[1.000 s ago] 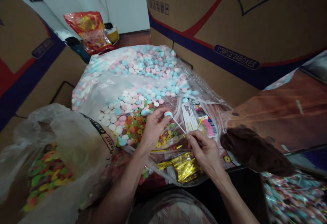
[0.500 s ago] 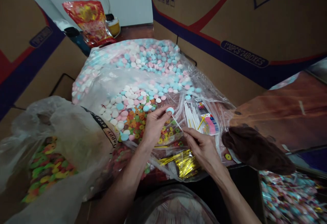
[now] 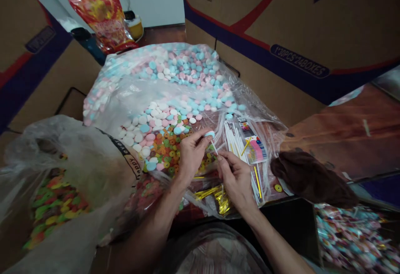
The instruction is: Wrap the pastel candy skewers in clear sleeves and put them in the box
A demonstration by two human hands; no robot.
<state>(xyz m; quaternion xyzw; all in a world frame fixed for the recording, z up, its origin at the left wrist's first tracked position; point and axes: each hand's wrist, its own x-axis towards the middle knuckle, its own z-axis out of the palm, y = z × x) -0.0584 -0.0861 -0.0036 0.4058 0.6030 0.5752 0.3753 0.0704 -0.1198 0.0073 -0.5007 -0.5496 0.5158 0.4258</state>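
Note:
Between the thumb and fingers of my left hand (image 3: 193,151) is a round pale blue candy (image 3: 209,134). A thin white stick (image 3: 214,147) meets the candy's lower edge; my right hand (image 3: 236,178) pinches its other end. Below and left of my hands lie many small ring candies (image 3: 170,147) in orange, green and yellow. Pink, white and blue round candies (image 3: 159,115) spread beyond them. To the right are loose white sticks (image 3: 231,138) beside a printed packet (image 3: 255,147). Gold twist ties (image 3: 222,203) lie under my right hand, partly hidden by it.
Large cardboard boxes (image 3: 250,49) stand behind and at the left. A plastic bag of ring candies (image 3: 59,207) sits at left, a red bag (image 3: 104,23) at the back. A dark brown cloth (image 3: 312,178) lies at right, above a box of wrapped candies (image 3: 356,236).
My right hand has moved left and slightly up along the stick, closer to the candy. The candy has turned to a more edge-on angle in my left hand. The view has shifted slightly.

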